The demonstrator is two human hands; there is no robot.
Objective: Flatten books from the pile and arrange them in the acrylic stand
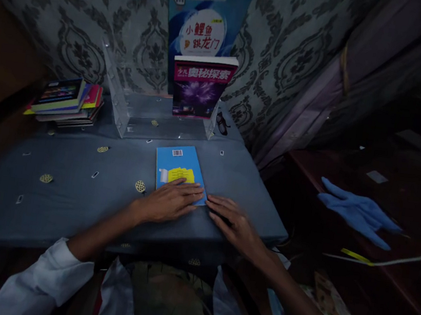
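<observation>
A blue book (184, 159) with a barcode and a yellow patch on its cover lies flat near the front edge of the table. Across its lower part rests my left hand (174, 200), palm down with the fingers stretched to the right. My right hand (231, 219) lies on the cloth at the book's lower right corner, its outstretched fingertips at the edge of the cover. Neither hand grips anything. Behind the book stands a clear acrylic rack (160, 125), holding a purple-and-pink book (199, 91) upright at its right end.
A taller blue book (211, 2) stands behind the purple one. On the left is a stack of books (66, 102). Dark glasses (221, 124) lie right of the rack. A blue glove (358, 210) and a pale cable (414, 262) are on the dark surface to the right.
</observation>
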